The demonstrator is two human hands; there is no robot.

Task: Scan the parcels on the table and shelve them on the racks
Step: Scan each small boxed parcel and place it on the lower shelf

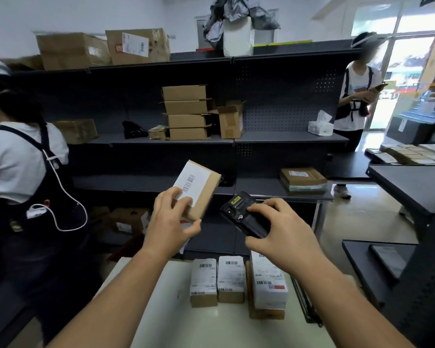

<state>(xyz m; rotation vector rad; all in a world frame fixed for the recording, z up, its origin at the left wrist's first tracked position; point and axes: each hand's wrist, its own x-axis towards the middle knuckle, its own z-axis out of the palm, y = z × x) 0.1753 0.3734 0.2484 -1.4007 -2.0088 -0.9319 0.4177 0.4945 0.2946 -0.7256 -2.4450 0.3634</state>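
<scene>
**item in hand:** small flat brown cardboard parcel point(199, 187) with a white barcode label, held up over the far edge of the table. its label faces up and tilts toward the scanner. the left hand point(172, 222) holds it, fingers across the label and thumb under the near edge.

**tool:** black handheld scanner point(244, 217), gripped in the right hand point(281, 229) with fingers curled over its top. it sits just right of the held parcel, not touching it.

**on the white table point(161, 310):** three brown parcels wrapped in white labels, in a row: left parcel point(203, 282), middle parcel point(230, 280), right parcel point(268, 285).

**dark grey metal rack point(286, 136), far side:** stacked brown cartons point(186, 114) on the middle shelf and a flat brown box point(303, 180) low right. whether these came from this table cannot be told.

**progress, by judgement:** the scan of the held parcel is under way. its shelving, and the scanning and shelving of the three table parcels, are left to do.
</scene>
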